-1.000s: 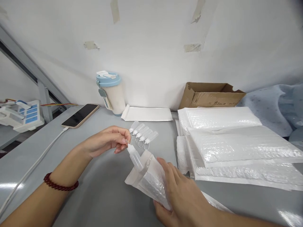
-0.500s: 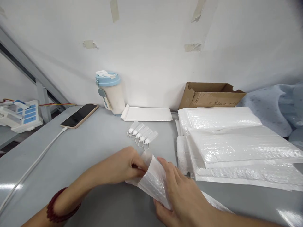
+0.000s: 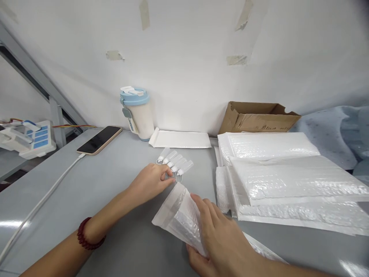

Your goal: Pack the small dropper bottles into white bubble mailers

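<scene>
My right hand (image 3: 221,238) grips a white bubble mailer (image 3: 178,215) and holds it up off the grey table with its open mouth toward the upper left. My left hand (image 3: 151,181) reaches forward, fingers curled, its tips touching the near end of a row of several small clear dropper bottles (image 3: 175,163) lying side by side on the table. Whether the fingers hold a bottle is hidden. A red bead bracelet (image 3: 86,238) circles my left wrist.
Stacks of white bubble mailers (image 3: 282,177) lie at right, with an open cardboard box (image 3: 256,117) behind. A blue-lidded tumbler (image 3: 138,113) and a flat mailer (image 3: 181,138) stand by the wall. A phone (image 3: 99,140) with its white cable lies at left.
My left hand pushed a dropper bottle into the mailer's mouth, then let go and moved forward to the row of bottles. The mailer stays in my right hand.
</scene>
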### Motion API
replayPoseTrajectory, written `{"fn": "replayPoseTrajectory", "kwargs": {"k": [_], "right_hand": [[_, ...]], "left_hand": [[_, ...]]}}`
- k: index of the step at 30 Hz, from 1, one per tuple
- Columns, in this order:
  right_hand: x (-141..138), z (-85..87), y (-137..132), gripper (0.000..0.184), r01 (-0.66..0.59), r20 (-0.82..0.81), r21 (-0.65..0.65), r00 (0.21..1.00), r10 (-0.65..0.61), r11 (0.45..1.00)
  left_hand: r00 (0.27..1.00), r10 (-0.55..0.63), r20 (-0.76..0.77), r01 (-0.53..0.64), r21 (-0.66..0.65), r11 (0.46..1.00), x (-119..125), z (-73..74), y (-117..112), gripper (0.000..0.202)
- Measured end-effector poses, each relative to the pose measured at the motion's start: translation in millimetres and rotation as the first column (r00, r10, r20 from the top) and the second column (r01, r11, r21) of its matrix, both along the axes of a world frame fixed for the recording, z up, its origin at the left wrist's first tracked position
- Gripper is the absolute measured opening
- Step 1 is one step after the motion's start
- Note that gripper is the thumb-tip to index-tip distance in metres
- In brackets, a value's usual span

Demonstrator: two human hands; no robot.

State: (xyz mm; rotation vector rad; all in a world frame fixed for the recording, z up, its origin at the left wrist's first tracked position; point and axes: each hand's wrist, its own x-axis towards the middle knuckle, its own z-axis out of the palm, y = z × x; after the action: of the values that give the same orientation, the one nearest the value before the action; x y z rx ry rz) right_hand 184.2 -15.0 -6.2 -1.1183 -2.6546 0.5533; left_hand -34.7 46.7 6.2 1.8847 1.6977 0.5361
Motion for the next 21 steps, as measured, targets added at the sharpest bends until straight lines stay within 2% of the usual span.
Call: {"fn": "replayPoseTrajectory", "kwargs": {"k": [3, 6, 10, 13, 15, 17, 21], "right_hand": [[-0.6, 0.1, 0.9, 0.077, 0.001, 0.012, 0.001, 1.0, -0.001, 1.0], [-0.3, 2.1, 0.5, 0.077, -0.001, 0.023, -0.014, 1.0, 0.001, 1.0], [0.7, 5.9, -1.1, 0.077, 0.001, 0.043, -0.073, 0.999, 0.002, 0.997], [0.4, 8.0, -0.3, 0.076, 0.017, 0.048, -0.12, 0.999, -0.011, 0.993], [-0.3, 9.3, 1.2, 0.076, 0.027, 0.054, -0.153, 0.998, -0.018, 0.988], [-1.0, 10.6, 2.5, 0.076, 0.03, 0.059, -0.178, 0.998, -0.02, 0.984], [-1.5, 12.3, 3.1, 0.075, 0.039, 0.056, -0.206, 0.998, -0.028, 0.978]], "left_hand": [[1.0, -0.013, 0.014, 0.013, 0.013, 1.0, 3.9, -2.0, -0.8, 0.022], [0.998, 0.0, 0.064, -0.001, 0.005, 1.0, 4.0, 4.4, -1.1, 0.021], [0.986, 0.074, 0.151, -0.074, -0.003, 0.997, -11.2, 25.8, -2.1, 0.025], [0.951, 0.093, 0.294, -0.087, -0.033, 0.996, -33.0, 44.0, -2.8, 0.024], [0.942, 0.045, 0.332, -0.006, -0.119, 0.993, -45.6, 53.0, -2.7, 0.022], [0.951, -0.034, 0.309, 0.111, -0.238, 0.965, -50.7, 57.9, -2.4, 0.021], [0.943, -0.146, 0.3, 0.26, -0.386, 0.885, -33.8, 51.8, -3.4, 0.018]]}}
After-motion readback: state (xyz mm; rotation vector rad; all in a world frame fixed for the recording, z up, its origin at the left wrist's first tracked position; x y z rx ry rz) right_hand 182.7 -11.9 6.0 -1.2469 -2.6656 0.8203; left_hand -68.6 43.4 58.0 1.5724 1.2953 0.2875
